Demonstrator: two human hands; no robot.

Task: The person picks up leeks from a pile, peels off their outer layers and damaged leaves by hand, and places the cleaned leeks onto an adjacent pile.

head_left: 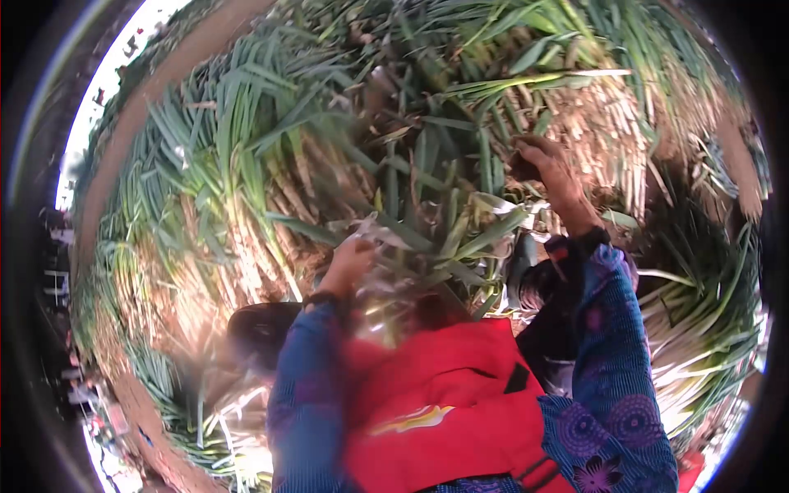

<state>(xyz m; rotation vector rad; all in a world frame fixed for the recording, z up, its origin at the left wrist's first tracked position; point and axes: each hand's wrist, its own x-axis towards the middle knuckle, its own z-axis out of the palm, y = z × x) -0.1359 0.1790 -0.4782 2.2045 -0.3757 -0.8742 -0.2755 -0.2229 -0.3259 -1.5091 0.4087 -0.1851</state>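
Left hand [352,261] is kinda blurry mid-frame, right at a pale shiny scrap [386,233], and from over here I can't tell if it's gripping it. Right hand [549,168], upper right, is half curled just beside stacked green onions [596,127], can't tell if it's pinching anything; loose leaves [485,238] lie between the two.

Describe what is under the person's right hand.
Around the right hand, green leaves show to its left and pale stalks to its upper right. Whatever lies directly beneath it is covered, so that cannot be told.
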